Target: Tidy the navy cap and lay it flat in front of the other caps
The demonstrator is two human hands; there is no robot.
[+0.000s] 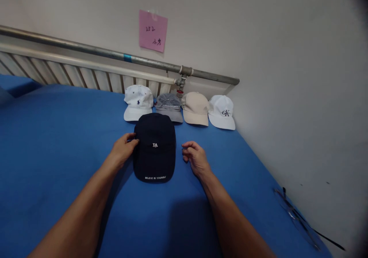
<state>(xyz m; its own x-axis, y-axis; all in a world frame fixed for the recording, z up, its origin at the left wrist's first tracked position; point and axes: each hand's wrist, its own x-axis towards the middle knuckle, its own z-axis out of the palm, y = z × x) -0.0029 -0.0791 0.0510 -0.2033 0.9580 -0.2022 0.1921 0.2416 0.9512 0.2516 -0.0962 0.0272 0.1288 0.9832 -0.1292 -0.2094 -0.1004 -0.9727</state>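
A dark navy baseball cap with small white lettering on its front and brim rests on the blue sheet, brim toward me. My left hand pinches the cap's left edge between thumb and fingers. To the right of the cap, my right hand is apart from it, fingers loosely curled with nothing in them. Behind the navy cap is a row of caps: a white cap with a small dark logo, a grey cap, a beige cap and a white CK cap. The navy cap partly covers the brims of the first two.
A blue sheet covers the surface, meeting a white wall on the right. Eyeglasses lie at the right edge. A radiator, a metal pipe and a red-handled valve run along the back. A pink note hangs above.
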